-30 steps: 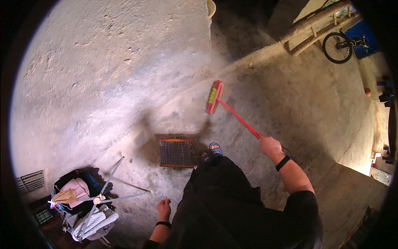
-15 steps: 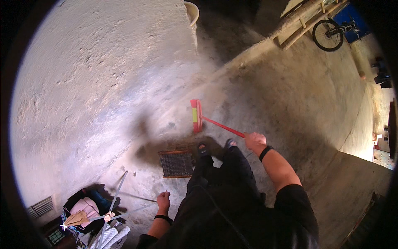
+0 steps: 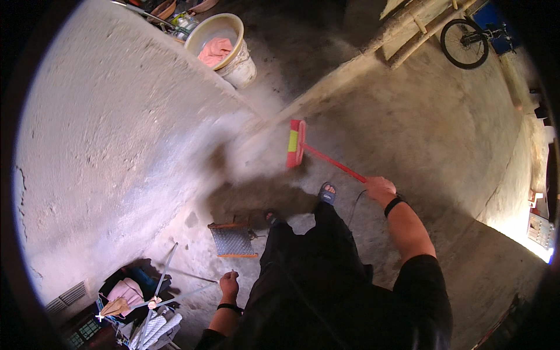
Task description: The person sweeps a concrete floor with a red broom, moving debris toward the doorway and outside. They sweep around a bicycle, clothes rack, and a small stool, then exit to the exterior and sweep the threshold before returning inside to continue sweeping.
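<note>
My right hand (image 3: 380, 190) grips the handle of a red broom (image 3: 296, 143) with a yellow band; its head is off the end toward the upper middle, over the concrete floor. My left hand (image 3: 228, 283) is closed low at my left side, around a small thin item too tiny to name. Just ahead of it stands a low stool (image 3: 232, 239) with a woven seat and wooden edges. My sandalled feet (image 3: 327, 192) are on the floor beneath me.
Rough wall (image 3: 99, 134) at left; basin with pink cloth (image 3: 214, 52) atop a white bucket (image 3: 239, 70); log ladder (image 3: 402, 49) and bicycle (image 3: 465, 44) upper right. A metal stand (image 3: 166, 274) and piled bags (image 3: 125, 294) lie lower left.
The broom head swung down-left, then back up-right. My feet have shifted, the stool sits lower-left in view, and the basin and bucket have come into sight at the top.
</note>
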Demonstrator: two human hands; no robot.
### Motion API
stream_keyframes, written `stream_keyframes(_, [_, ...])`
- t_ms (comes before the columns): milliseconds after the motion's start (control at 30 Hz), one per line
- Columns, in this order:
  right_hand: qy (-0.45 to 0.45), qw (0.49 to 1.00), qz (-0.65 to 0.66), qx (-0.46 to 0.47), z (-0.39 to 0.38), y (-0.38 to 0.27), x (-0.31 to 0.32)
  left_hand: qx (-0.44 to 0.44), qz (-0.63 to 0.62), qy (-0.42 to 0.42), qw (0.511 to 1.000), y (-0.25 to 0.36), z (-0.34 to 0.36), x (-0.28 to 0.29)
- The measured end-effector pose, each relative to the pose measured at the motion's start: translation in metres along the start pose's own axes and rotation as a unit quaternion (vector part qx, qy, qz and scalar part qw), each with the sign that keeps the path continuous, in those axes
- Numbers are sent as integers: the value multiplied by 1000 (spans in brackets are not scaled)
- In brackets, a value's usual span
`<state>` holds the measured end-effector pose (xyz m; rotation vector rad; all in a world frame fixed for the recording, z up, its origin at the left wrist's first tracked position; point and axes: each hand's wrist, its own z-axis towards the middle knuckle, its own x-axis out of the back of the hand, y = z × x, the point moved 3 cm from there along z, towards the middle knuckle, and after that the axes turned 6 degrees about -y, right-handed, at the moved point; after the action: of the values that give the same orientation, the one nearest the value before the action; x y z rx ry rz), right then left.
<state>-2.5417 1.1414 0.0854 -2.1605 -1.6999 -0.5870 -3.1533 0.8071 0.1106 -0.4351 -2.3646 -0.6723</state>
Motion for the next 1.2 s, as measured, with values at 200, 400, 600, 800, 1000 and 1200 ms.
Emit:
stream_keyframes(200, [-24, 997, 59, -46, -18, 69, 50, -16, 2, -24, 1000, 41, 9, -19])
stream_keyframes(400, [38, 996, 67, -43, -42, 90, 35, -36, 42, -68, 996, 69, 33, -31])
stream_keyframes(600, [-12, 1000, -4, 19, -49, 40, 5, -118, 112, -108, 981, 122, 78, -37])
stream_keyframes(800, [-13, 999, 21, 34, -13, -7, 1, -129, 122, -103, 979, 170, 119, -24])
stream_keyframes(1000, [28, 997, 69, -37, 5, 65, 39, -168, 247, -100, 949, 208, 119, -31])
stream_keyframes(1200, [4, 999, -22, -46, 32, 154, 102, -136, 183, -93, 969, 250, 80, -66])
